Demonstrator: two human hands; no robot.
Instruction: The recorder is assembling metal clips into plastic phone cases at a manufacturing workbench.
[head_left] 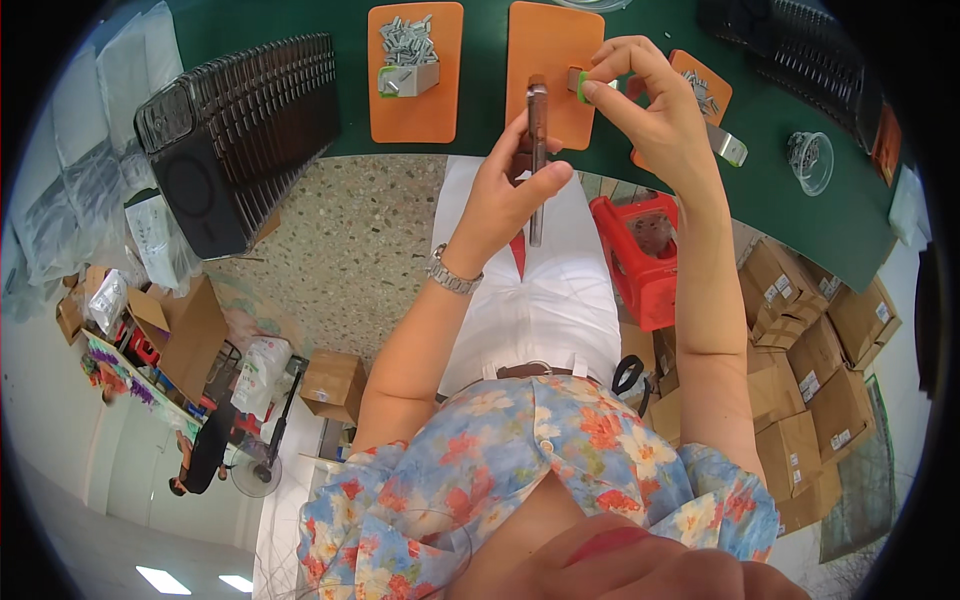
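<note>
My left hand (pixel 510 185) is wrapped round a dark phone case (pixel 538 150), seen edge-on and held upright over my lap and the table edge. My right hand (pixel 655 105) is raised at the right of it, thumb and forefinger pinched at the green edge of a small metal block (pixel 574 78). Whether a small part sits between those fingertips is too small to tell. Under both lies the middle orange mat (pixel 545 40). On the left orange mat (pixel 415 120), a metal block with a green edge (pixel 410 80) stands by a heap of small metal pins (pixel 407 42).
A long row of dark phone cases (pixel 240 140) stands at the left, with more dark cases (pixel 810 60) at the far right. More pins lie on the right orange mat (pixel 715 90). A clear cup (pixel 810 162) and a red stool (pixel 640 260) are at the right.
</note>
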